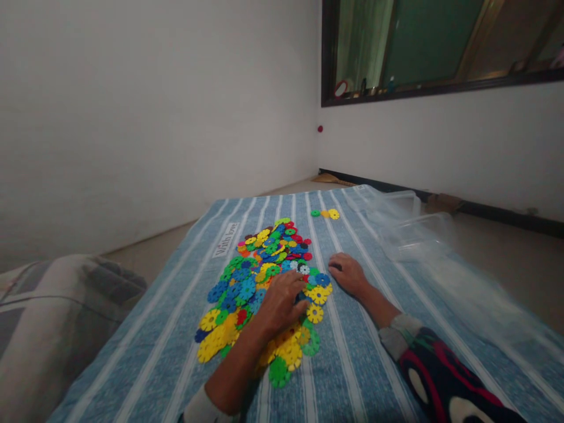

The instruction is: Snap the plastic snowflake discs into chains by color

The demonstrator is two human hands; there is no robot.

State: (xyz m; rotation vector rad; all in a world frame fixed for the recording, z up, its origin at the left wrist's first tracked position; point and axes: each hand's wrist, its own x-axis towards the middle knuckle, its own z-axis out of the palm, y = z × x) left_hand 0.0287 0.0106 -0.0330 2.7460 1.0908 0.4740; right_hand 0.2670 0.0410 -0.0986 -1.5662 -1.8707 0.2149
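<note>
A heap of plastic snowflake-shaped building discs (247, 288) in yellow, green, blue, red and orange is spread over the striped cloth. My left hand (284, 296) lies over the heap's right part, fingers stretched forward and thumb apart, touching the discs below. Its fingertips are near a pale blue disc (304, 269). Just right of the heap, my right hand (350, 275) rests on the cloth with its fingers curled together. A dark patch shows at its fingertips; whether that is a disc or shadow is unclear.
Farther back lie a few separate discs (333, 214), green, orange and yellow. Clear plastic containers (423, 232) stand along the right edge of the blue striped cloth (176, 305). A fabric-covered seat (66, 317) is at the left, with white walls and a window (436, 41) behind.
</note>
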